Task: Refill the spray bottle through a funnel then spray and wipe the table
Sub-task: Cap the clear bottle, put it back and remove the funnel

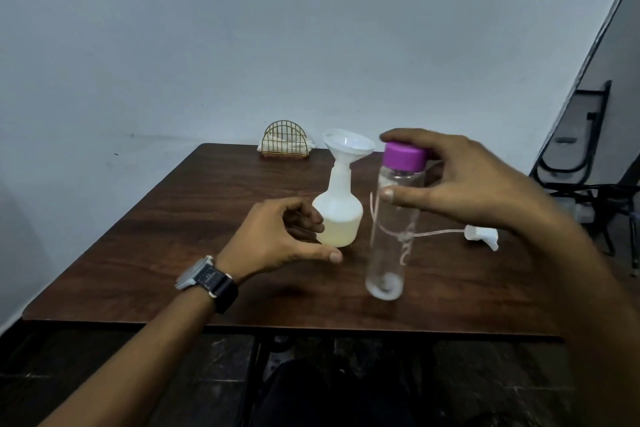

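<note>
A white spray bottle [341, 204] stands mid-table, part full of pale liquid, with a white funnel [349, 144] set in its neck. My left hand [277, 236] curls just left of the bottle's base, fingertips at its side and thumb below it, not clasping it. To the right a clear bottle [391, 236] with a purple cap [403, 156] stands upright and looks empty. My right hand [460, 180] grips its top, fingers over the cap and thumb on the glass. The white spray head [483, 236] with its tube lies on the table further right.
The dark wooden table [173, 218] ends at a near edge below my wrists. A gold wire napkin holder [284, 140] stands at the back edge by the wall. A black folded chair frame [585, 135] leans at the far right.
</note>
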Action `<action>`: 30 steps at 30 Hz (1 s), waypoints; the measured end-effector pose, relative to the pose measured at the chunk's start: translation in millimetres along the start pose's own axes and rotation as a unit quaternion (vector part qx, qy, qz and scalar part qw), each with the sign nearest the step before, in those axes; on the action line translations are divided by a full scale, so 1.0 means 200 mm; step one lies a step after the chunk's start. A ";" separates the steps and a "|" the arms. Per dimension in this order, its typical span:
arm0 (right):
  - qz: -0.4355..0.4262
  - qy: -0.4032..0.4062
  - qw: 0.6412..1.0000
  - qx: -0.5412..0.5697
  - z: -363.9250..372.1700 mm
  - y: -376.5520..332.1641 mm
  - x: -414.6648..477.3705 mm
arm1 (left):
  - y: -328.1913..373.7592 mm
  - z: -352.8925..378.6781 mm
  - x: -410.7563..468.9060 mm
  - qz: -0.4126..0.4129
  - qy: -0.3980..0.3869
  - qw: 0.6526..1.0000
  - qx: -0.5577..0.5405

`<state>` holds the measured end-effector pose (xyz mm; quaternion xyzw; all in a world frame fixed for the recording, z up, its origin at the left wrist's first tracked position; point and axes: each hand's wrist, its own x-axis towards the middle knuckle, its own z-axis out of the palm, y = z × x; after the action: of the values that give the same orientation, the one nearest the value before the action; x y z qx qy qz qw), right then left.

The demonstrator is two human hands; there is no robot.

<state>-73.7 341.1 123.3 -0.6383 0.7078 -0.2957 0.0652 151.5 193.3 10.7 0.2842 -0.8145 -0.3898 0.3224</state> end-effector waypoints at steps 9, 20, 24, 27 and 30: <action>0.080 0.087 0.992 0.038 -0.17 0.23 0.08 | -0.11 -0.01 0.14 -0.023 0.118 0.989 0.090; 0.049 0.186 0.981 -0.023 -0.06 0.52 0.75 | -0.27 0.12 0.30 -0.061 -0.033 0.996 0.061; 0.055 0.188 0.981 0.001 0.00 0.63 1.02 | -0.34 0.14 0.34 -0.027 -0.031 0.997 0.064; 0.068 0.183 0.981 0.001 0.04 0.72 1.20 | -0.39 0.13 0.37 -0.010 -0.034 0.998 0.051; 0.076 0.175 0.981 -0.010 0.07 0.79 1.37 | -0.42 0.10 0.41 -0.001 -0.058 0.998 0.025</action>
<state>-252.6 80.6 110.0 -0.5212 0.7579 -0.3900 -0.0439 102.5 99.8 -43.6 0.2695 -0.8411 -0.3855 0.2672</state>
